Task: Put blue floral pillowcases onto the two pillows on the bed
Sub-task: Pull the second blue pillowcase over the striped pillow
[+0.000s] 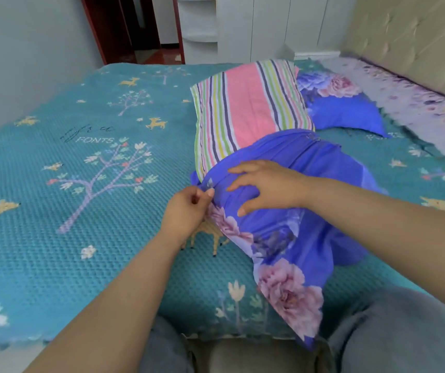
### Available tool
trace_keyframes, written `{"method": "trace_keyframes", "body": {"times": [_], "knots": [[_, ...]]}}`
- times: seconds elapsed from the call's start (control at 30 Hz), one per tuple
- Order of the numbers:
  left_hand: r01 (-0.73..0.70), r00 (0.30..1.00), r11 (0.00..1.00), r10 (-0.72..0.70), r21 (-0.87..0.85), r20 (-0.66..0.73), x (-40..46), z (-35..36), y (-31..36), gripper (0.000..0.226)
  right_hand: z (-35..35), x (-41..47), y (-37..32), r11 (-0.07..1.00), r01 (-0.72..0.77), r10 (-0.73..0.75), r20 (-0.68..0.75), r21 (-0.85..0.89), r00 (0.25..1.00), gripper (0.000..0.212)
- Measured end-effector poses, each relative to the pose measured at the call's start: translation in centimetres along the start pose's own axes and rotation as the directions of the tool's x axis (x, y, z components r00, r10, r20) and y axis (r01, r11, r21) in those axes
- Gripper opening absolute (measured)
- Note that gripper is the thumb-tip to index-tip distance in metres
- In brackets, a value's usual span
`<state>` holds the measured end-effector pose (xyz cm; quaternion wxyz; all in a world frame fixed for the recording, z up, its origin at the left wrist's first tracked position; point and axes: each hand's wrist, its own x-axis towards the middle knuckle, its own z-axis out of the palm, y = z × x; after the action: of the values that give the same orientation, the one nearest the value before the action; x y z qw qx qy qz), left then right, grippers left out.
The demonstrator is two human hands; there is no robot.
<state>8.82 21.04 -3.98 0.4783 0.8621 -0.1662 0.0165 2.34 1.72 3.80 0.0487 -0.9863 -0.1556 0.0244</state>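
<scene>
A striped pink, green and purple pillow (245, 109) lies on the bed, its near end inside a blue floral pillowcase (291, 238). The case's loose end trails over the bed's front edge. My left hand (189, 208) pinches the case's open edge at the pillow's left side. My right hand (267, 184) lies on top of the blue fabric with fingers spread. Behind the striped pillow lies a second pillow (342, 109), covered in blue floral fabric.
The bed has a teal cover (81, 162) printed with trees and deer. A pale floral blanket (415, 109) runs along the padded headboard (417, 41) at the right. A doorway and white cupboards stand at the back. My knees show at the bottom.
</scene>
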Motion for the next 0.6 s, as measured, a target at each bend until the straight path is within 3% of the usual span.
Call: {"method": "trace_keyframes", "body": {"times": [0.07, 0.13, 0.2, 0.23, 0.3, 0.4, 0.5, 0.6], "knots": [[0.039, 0.98, 0.999, -0.04, 0.006, 0.194, -0.9, 0.5, 0.7, 0.043, 0.7, -1.3, -0.1, 0.978, 0.038, -0.007, 0.15, -0.205, 0.989, 0.056], [0.003, 0.931, 0.978, -0.078, 0.207, 0.356, -1.7, 0.9, 0.9, 0.046, 1.4, -2.3, 0.0, 0.934, 0.092, -0.014, 0.222, -0.346, 0.975, 0.049], [-0.062, 0.903, 0.931, -0.101, 0.358, 0.418, -2.3, 1.3, 0.5, 0.044, 2.3, -2.9, 0.3, 0.87, 0.176, -0.14, 0.111, -0.461, 0.984, 0.036], [-0.058, 0.9, 0.933, -0.105, 0.355, 0.423, -2.7, 1.5, 0.5, 0.041, 2.7, -3.0, 0.6, 0.844, 0.199, -0.211, 0.034, -0.499, 0.977, 0.025], [0.01, 0.917, 0.97, -0.105, 0.242, 0.385, -3.3, 1.9, 0.5, 0.032, 3.2, -3.0, 0.7, 0.814, 0.234, -0.317, -0.069, -0.532, 0.946, 0.009], [0.106, 0.932, 0.992, -0.078, -0.062, 0.355, -3.7, 2.2, 1.0, 0.028, 3.0, -2.5, 0.0, 0.846, 0.273, -0.344, -0.079, -0.458, 0.935, 0.007], [0.138, 0.913, 0.933, 0.01, -0.333, 0.407, -3.8, 2.1, 1.8, 0.031, 1.8, -0.9, -1.5, 0.929, 0.198, -0.235, -0.088, -0.311, 0.968, 0.009], [0.146, 0.92, 0.893, 0.036, -0.426, 0.39, -3.3, 2.8, 1.4, 0.02, 0.5, 1.4, -3.1, 0.975, 0.089, -0.112, -0.101, -0.204, 0.989, 0.016]]}}
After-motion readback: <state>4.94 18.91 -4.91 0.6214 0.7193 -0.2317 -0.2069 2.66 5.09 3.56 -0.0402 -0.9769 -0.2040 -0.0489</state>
